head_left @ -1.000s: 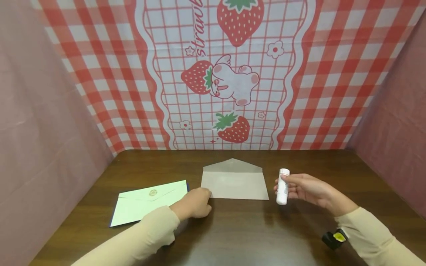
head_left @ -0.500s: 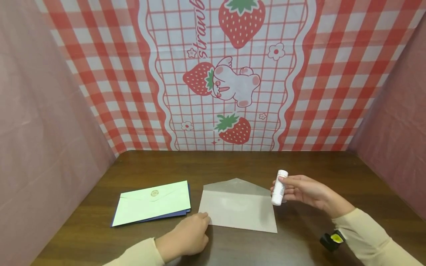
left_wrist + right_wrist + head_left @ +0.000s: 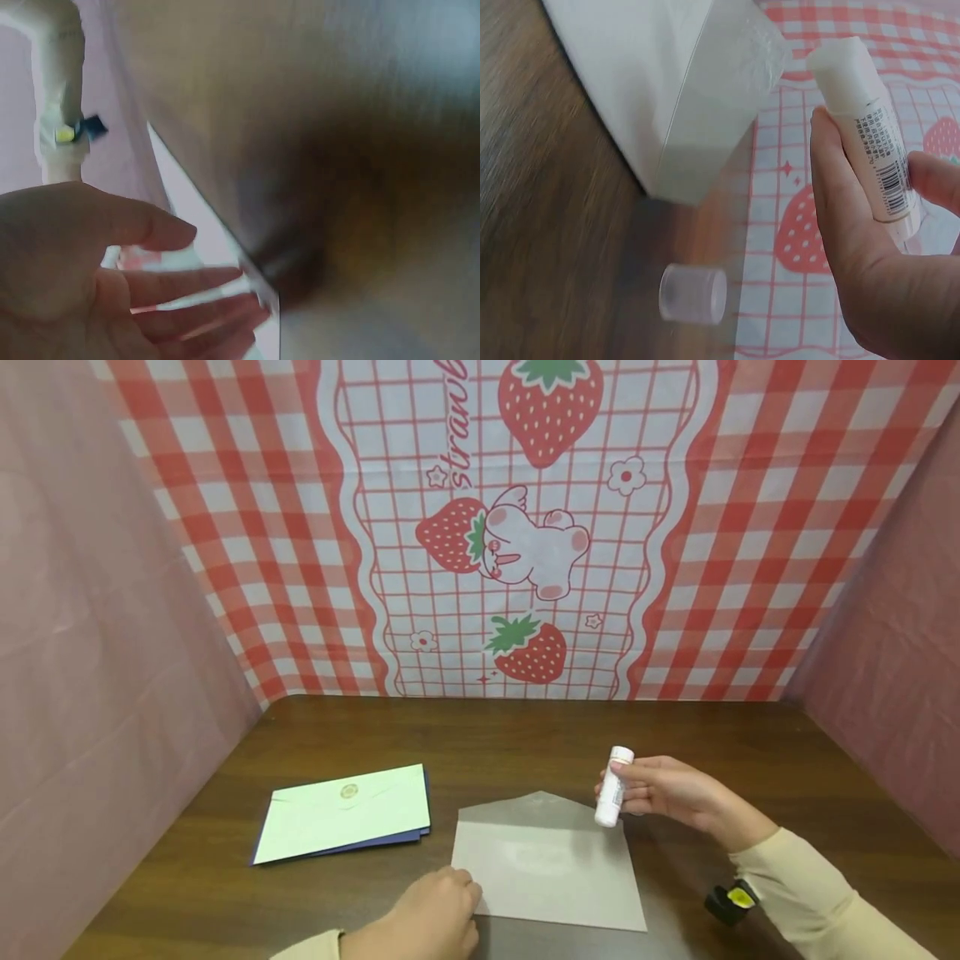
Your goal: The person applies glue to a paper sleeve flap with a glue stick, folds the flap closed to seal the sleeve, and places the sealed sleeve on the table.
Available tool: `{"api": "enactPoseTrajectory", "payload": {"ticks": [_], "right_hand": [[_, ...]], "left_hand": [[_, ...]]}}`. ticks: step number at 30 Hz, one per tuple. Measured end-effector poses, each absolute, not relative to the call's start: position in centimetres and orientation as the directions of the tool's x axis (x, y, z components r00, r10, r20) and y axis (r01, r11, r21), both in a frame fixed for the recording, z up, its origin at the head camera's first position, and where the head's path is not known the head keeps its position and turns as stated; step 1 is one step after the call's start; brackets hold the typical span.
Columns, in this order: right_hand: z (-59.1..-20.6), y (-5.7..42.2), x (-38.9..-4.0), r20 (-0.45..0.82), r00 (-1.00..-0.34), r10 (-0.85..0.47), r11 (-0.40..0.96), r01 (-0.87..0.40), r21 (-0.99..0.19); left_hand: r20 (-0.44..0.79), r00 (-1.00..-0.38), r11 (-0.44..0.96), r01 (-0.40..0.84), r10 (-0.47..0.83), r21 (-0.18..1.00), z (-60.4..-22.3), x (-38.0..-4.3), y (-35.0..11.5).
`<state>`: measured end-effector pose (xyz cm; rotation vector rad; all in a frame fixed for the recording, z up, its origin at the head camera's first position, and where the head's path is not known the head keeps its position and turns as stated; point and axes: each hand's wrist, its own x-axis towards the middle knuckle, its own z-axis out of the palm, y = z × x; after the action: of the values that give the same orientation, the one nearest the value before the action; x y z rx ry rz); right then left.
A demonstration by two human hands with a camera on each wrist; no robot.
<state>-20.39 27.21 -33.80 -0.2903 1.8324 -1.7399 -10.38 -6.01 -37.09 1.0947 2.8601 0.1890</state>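
Note:
My left hand [image 3: 431, 914] touches the left edge of a pale grey envelope [image 3: 551, 881] lying on the table. In the left wrist view its thumb stands apart from the fingers [image 3: 187, 285], whose tips are at the envelope's edge. The envelope's pointed flap [image 3: 724, 90] is unfolded on the far side, with a shiny, wrinkled patch near its tip. My right hand [image 3: 678, 797] holds a white glue stick [image 3: 613, 787] between thumb and fingers, over the envelope's far right corner. A printed label with a barcode shows on the stick in the right wrist view.
A clear cap [image 3: 694, 294] lies on the table beside the envelope in the right wrist view. To the left, a light green envelope [image 3: 345, 818] with a gold seal lies on top of dark blue ones [image 3: 382, 841]. A strawberry-patterned cloth [image 3: 525, 568] hangs behind the table.
My left hand has drawn the grey envelope towards me and a little to the right, away from the green one. The right hand with the glue stick has shifted slightly left.

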Motion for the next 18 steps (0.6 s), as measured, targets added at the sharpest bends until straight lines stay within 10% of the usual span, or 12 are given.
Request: {"api": "enactPoseTrajectory", "payload": {"ticks": [8, 18], "right_hand": [[-32.8, 23.0, -18.4, -0.217, -0.860, -0.462, 0.244, 0.112, -0.963], [-33.2, 16.8, -17.3, -0.119, -0.919, -0.375, 0.357, -0.025, -0.934]], "left_hand": [[0.059, -0.832, 0.731, 0.516, 0.552, 0.446, -35.7, -16.4, -7.5], [-0.012, -0.803, 0.692, 0.506, 0.596, 0.516, -37.0, -22.3, -8.3]]}}
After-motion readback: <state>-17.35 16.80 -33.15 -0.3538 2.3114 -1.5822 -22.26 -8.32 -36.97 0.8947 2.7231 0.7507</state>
